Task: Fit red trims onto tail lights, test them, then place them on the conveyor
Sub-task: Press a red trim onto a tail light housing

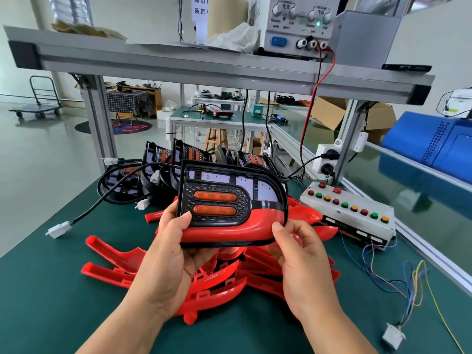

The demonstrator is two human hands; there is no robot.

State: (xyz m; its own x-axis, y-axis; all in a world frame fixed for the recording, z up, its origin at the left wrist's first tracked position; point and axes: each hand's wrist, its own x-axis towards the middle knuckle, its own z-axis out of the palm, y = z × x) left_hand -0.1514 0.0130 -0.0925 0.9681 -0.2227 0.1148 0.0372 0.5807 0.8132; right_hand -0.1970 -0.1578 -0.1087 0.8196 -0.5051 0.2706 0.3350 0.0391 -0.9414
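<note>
Both hands, left hand (pixel 169 251) and right hand (pixel 302 261), grip the tail light (pixel 229 203) face-up, long axis left-right, red trim (pixel 229 232) along its near edge.

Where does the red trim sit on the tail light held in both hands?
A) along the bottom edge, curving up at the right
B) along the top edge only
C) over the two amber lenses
A: the red trim runs along the bottom of the tail light, below the amber lenses, and curves up its right end; the left hand and right hand grip it.
</note>
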